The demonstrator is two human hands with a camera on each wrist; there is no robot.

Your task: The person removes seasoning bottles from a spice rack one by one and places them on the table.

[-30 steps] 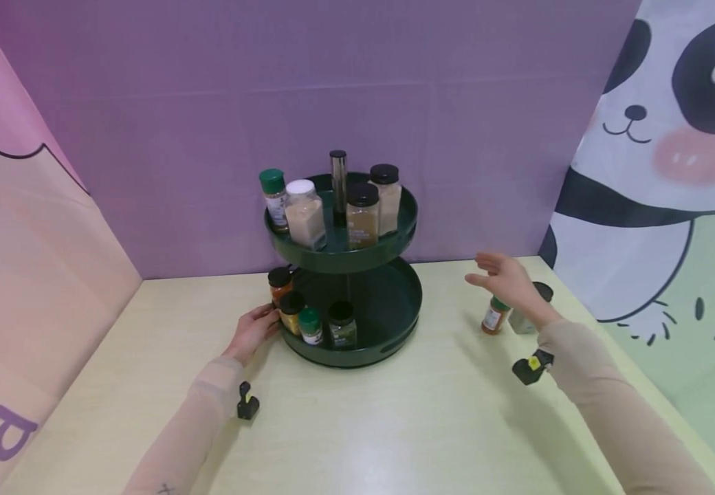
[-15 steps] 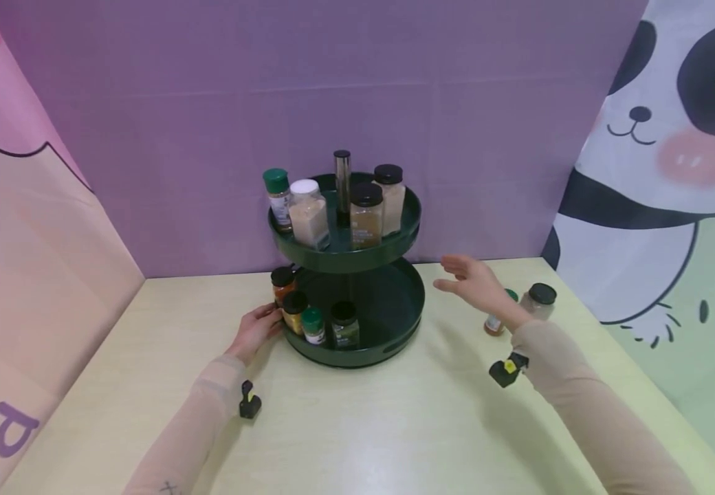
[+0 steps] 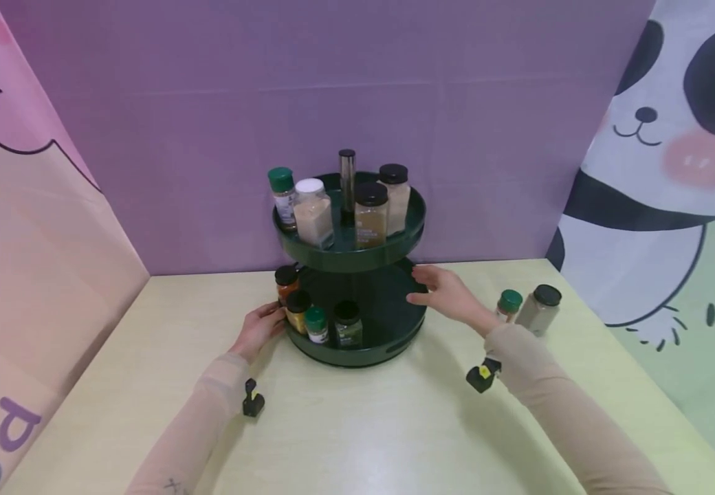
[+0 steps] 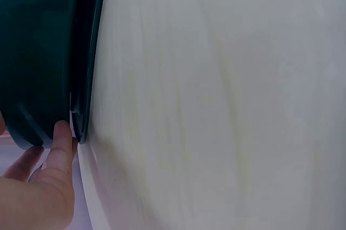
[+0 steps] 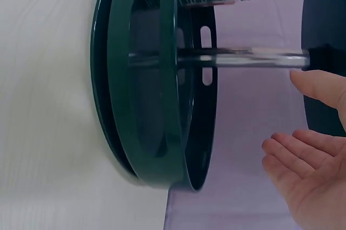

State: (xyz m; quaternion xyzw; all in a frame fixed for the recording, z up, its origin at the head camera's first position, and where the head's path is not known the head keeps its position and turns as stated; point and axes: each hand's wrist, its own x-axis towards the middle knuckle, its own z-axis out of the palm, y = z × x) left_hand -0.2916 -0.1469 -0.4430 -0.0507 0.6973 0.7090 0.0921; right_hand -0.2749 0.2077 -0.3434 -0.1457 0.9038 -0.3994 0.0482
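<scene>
A dark green two-tier rack (image 3: 353, 262) stands upright near the back of a pale table (image 3: 357, 426), a metal post (image 3: 347, 180) rising through its middle. The upper tray holds a green-capped jar (image 3: 284, 204) at the left, a white-capped jar (image 3: 314, 221) beside it, and toward the right a black-capped jar of brown powder (image 3: 370, 225) with a black-capped jar of paler powder (image 3: 398, 205) just behind it. On the left and front of the lower tray (image 3: 357, 357) are a black-capped jar with orange-red contents (image 3: 287, 287), a black-capped jar with yellow contents (image 3: 296, 319), a small green-capped jar (image 3: 317, 331) and a black-capped jar with dark green contents (image 3: 348, 333); slots pierce the tray's wall.

The person's left hand (image 3: 260, 330) touches the outside of the lower tray at its left, the visible fingers nearly straight against the wall. The right hand (image 3: 447, 294) is by the rack's right side, holding nothing, thumb and fingers extended and spread apart; the right wrist view shows a gap between its fingertips and the lower tray.

To the right of that hand, a green-capped bottle (image 3: 509, 302), partly hidden by the right forearm, stands just beside a larger black-capped jar (image 3: 540, 313). Both sleeves are pale, with a small black device at each wrist. Behind hangs a purple backdrop (image 3: 364, 89), with a panda print (image 3: 632, 268) on the right
</scene>
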